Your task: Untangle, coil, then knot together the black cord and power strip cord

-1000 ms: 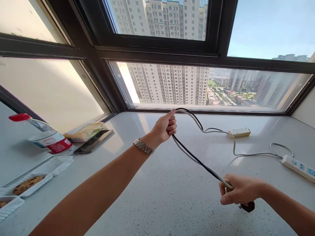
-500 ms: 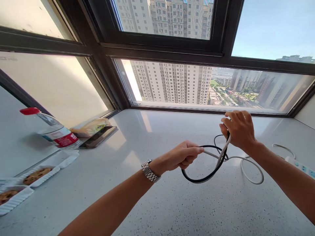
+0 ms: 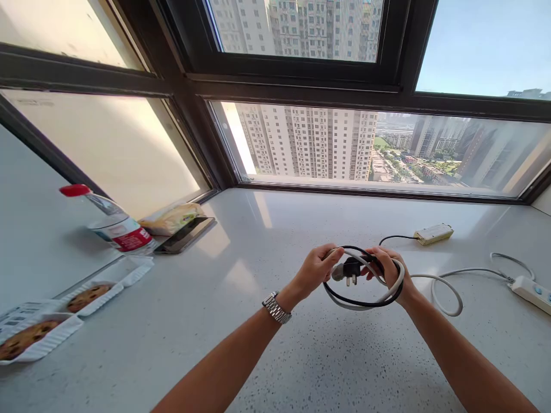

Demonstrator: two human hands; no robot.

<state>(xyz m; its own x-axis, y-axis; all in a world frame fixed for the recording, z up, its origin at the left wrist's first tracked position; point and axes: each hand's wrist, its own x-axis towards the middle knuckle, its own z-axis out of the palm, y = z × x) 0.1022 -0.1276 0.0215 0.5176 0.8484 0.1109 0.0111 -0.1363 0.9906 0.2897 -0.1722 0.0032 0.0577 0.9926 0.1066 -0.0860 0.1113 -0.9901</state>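
Observation:
Both my hands meet over the white speckled counter [image 3: 267, 355], holding a small coil of two cables [image 3: 365, 302], one black and one white. My left hand [image 3: 316, 269], with a metal watch on its wrist, pinches the coil's left side. My right hand [image 3: 385, 268] is closed on the coil's right side. A black plug [image 3: 352, 268] and a white plug end sit between the two hands. From the coil the white cable [image 3: 447, 287] runs right to a white power strip [image 3: 531, 289]. The black cable goes back to a small cream box [image 3: 434, 233].
At the left stand a water bottle with a red cap [image 3: 109, 221], a dark phone [image 3: 186, 236] with a yellow packet [image 3: 172, 218] behind it, and white trays of cookies [image 3: 55, 321]. A large black-framed window [image 3: 301, 92] runs behind the counter.
Both hands came together lower over the counter. The long stretched cables are now wound into a small loop, and the plug ends show between the hands. The view shifted slightly left.

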